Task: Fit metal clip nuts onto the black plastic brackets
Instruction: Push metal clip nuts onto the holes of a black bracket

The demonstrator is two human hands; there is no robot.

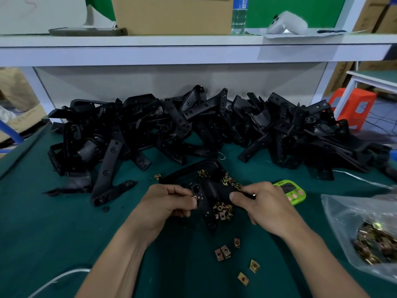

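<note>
Left hand (169, 201) pinched a nut (194, 197) at the left edge of the bracket (212, 190), which lay crosswise just right of those fingers, above the mat (64, 233); right hand (260, 201) gripped its other end with curled fingers.

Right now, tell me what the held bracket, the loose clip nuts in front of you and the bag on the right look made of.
Bracket: black moulded plastic by its look, matt with a soft sheen on rounded edges. Clip nuts: thin folded sheet metal, brassy yellow plating that glints. Bag: clear, crinkled plastic film; more nuts show through it.
</note>
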